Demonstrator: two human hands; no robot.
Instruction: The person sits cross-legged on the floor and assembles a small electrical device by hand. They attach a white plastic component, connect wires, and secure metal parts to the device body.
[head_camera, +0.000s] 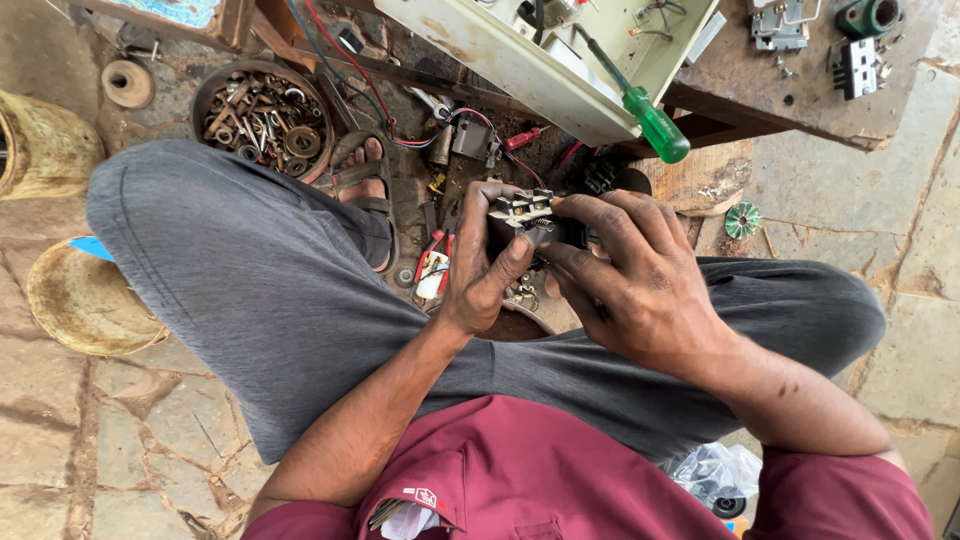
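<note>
A small black electrical part with metal contacts and springs (524, 213) sits between both my hands above my lap. My left hand (487, 268) grips it from the left and below, thumb up against its underside. From the right, my right hand (628, 272) closes its fingers around the part's right side and top. I sit with grey trousers (250, 290) and a maroon shirt (520, 480); my sandalled foot (365, 180) rests on the ground ahead.
A round tin of nuts, washers and bolts (262, 115) lies on the ground at upper left. A green-handled screwdriver (645, 115) rests in an open cream metal box (540, 60). Two yellowish containers (85, 300) stand left. Red tools and wires (435, 265) litter the ground.
</note>
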